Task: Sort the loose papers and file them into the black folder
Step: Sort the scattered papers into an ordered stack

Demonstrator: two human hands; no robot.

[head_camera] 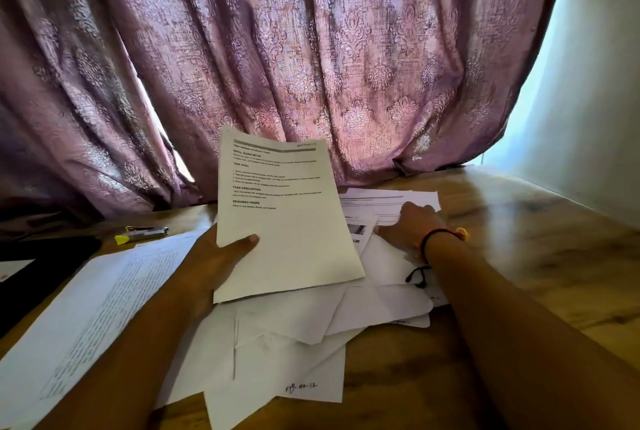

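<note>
Holds sheet [284, 221] upright in left hand [216, 258], thumb on front; rests right hand [412, 225] on far paper [391, 201] of pile [294, 325]; cannot tell if gripping.

Purple patterned curtain [311, 48] behind wooden table [519, 239]; yellow highlighter [142, 233] far left.
</note>
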